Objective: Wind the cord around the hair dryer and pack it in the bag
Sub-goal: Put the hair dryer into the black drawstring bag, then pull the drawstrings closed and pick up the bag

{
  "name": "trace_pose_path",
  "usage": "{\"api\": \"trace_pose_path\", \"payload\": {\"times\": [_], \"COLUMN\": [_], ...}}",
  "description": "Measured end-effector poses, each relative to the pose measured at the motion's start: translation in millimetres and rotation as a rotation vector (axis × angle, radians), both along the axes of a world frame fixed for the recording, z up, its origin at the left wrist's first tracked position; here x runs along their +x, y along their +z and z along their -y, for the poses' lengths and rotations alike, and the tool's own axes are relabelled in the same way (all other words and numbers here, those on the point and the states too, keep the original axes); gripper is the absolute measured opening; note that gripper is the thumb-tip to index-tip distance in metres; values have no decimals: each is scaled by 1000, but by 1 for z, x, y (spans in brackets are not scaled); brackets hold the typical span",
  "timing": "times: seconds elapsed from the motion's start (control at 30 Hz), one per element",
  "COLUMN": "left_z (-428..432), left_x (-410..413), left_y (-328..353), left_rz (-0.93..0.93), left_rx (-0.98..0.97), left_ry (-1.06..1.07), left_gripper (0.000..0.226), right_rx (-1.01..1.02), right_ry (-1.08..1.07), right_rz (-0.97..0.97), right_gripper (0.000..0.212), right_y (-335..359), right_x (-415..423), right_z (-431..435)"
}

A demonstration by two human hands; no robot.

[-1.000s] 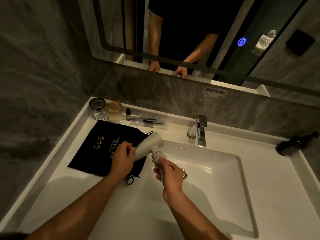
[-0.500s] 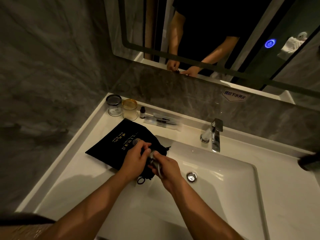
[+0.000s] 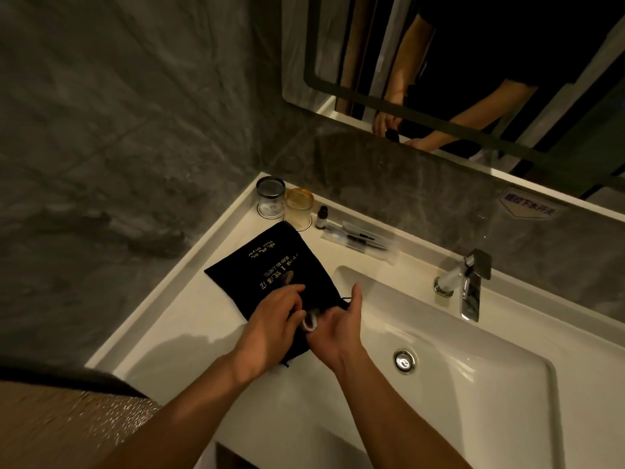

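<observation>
Black drawstring fabric bag with gold lettering lies flat on the white vanity counter, just left of the basin. Both hands meet at its near, open end. Left hand is curled on the bag's mouth, gripping the fabric. Right hand is half open, palm toward the left, fingers at the opening. Between them only a small white looped part of the hair dryer shows; the rest is hidden, apparently inside the bag. Judgement: winding looks complete, insertion nearly so. Remaining: push the last part in, pull the drawstring closed.
</observation>
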State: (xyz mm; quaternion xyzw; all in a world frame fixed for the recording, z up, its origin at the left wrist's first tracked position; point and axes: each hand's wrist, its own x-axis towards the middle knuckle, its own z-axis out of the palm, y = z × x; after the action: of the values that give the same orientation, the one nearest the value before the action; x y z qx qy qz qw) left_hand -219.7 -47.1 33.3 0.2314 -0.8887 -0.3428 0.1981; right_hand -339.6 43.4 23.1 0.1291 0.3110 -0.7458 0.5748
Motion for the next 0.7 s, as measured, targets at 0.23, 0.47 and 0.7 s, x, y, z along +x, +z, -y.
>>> {"api": "trace_pose_path", "payload": {"times": [0.23, 0.47, 0.7], "left_z": [-11, -41, -55], "left_x": [20, 51, 61], "left_y": [-9, -43, -62], "left_rz": [44, 258, 581], "left_rx": [-136, -112, -37], "left_ry": [41, 299, 524], "left_gripper": [8, 46, 65], "right_rx": [69, 385, 992], "right_ry": [-53, 11, 207], "right_rz": [45, -202, -1564], "right_gripper": [91, 56, 30], "right_y": [8, -7, -15], "right_x": [0, -4, -42], "right_z": [27, 1, -39]}}
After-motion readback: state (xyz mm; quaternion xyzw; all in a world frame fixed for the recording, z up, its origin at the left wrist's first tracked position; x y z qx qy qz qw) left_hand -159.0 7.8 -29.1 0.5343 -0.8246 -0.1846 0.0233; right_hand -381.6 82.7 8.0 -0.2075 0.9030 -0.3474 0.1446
